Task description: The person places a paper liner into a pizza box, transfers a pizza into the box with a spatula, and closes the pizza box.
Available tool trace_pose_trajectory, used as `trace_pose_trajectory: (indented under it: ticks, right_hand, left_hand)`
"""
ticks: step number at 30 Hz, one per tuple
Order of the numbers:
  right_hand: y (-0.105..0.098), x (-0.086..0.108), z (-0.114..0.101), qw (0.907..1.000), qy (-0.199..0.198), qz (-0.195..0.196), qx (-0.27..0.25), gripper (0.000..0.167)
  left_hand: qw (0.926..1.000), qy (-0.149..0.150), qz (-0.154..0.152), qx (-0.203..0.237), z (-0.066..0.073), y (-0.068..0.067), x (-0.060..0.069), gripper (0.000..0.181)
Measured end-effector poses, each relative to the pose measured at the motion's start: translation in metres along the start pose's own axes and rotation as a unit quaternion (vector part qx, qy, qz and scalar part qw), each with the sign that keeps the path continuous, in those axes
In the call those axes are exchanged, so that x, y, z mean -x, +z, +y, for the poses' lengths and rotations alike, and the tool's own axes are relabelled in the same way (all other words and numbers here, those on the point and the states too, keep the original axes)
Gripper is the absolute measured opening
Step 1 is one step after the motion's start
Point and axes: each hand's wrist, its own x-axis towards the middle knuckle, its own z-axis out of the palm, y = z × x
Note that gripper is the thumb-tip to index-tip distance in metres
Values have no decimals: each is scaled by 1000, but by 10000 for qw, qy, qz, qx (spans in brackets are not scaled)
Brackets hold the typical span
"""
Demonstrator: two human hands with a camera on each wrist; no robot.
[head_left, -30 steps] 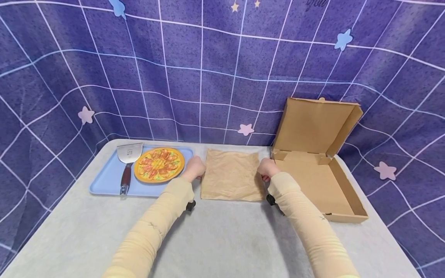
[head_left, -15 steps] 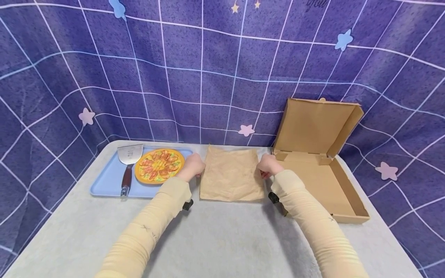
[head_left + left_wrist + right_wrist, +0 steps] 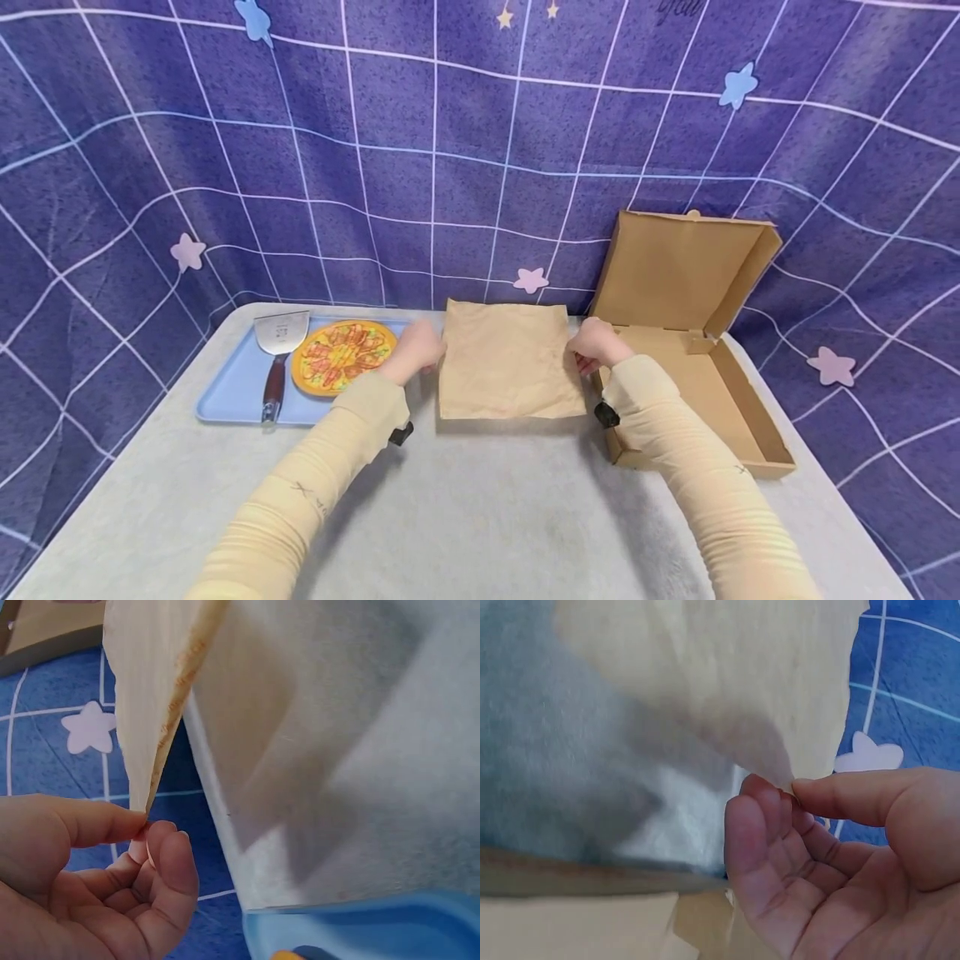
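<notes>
A sheet of brown parchment paper (image 3: 510,362) is held up off the table between my two hands, its shadow on the tabletop below. At its left edge, my left hand (image 3: 418,346) pinches the paper; the left wrist view shows thumb and forefinger meeting on the sheet's edge (image 3: 176,697). On the opposite side my right hand (image 3: 597,343) pinches the other edge between thumb and fingers, as the right wrist view shows with the paper (image 3: 802,697) stretching away from the fingertips. The right hand is beside an open cardboard pizza box (image 3: 686,271).
Left of the paper, a blue tray (image 3: 225,396) bears a pizza (image 3: 341,358) and a spatula (image 3: 275,387) with a dark handle. The box lid stands raised at the right. A purple gridded curtain (image 3: 480,183) hangs behind the grey table (image 3: 480,517).
The paper has lifted off the table and shifted slightly right, in both hands' grip. My right hand has moved right and up; my left hand has risen a little.
</notes>
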Motion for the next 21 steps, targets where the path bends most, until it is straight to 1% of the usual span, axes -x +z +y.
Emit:
trace_pose_trajectory:
  ticks: [3,5,8,11,15,18,21]
  right_hand:
    - [-7,3,-2,10000,-28,26,-62,9]
    - [-12,6,-3,10000,-57,-10,-76,11]
    - [-21,10,-6,9999,-54,-77,-127,12]
    - [-30,14,-8,9998,-88,-115,-115,14]
    - [-43,18,-7,9996,-182,-183,-89,15]
    - [-52,20,-6,9993,-250,-250,-76,15]
    - [-61,23,-4,9991,-327,-270,-16,14]
  left_hand:
    - [9998,95,26,184,3,-5,-1,37]
    - [9992,96,30,385,6,-9,-1,38]
    - [9986,123,0,508,11,-15,-1,37]
    - [9990,183,-29,411,20,-22,-1,34]
    - [9995,272,-45,171,31,-29,1,32]
    - [9993,301,33,214,38,-31,3,31]
    - [9986,431,101,296,44,-33,5,33]
